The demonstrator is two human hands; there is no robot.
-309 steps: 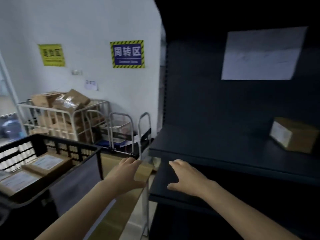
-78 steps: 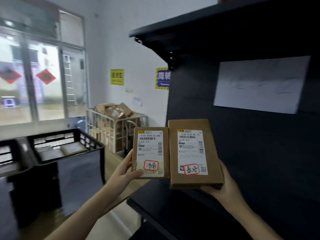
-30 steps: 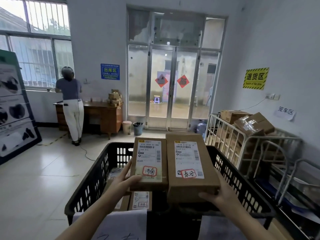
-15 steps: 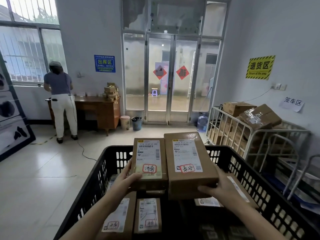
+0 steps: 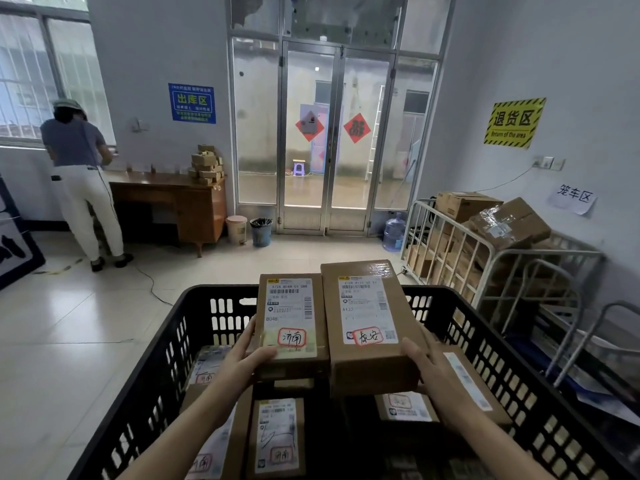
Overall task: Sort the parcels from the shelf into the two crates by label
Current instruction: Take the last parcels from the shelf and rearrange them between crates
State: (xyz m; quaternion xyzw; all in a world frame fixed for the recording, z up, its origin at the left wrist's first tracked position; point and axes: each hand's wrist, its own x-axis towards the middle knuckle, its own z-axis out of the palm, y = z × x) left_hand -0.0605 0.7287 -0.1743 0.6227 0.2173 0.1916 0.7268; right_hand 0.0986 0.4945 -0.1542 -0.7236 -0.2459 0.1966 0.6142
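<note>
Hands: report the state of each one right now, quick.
The left hand grips the smaller parcel.
The right hand grips the larger parcel.

A person stands at the left end of a wooden desk, small cartons piled at its right edge, a pale bin and a blue bin just beside it, and a cage trolley holds boxes

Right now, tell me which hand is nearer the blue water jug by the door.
Right. The right hand, gripping the larger parcel, is nearly in line with the water jug ahead; the left hand, on the smaller parcel, is farther left.
</note>
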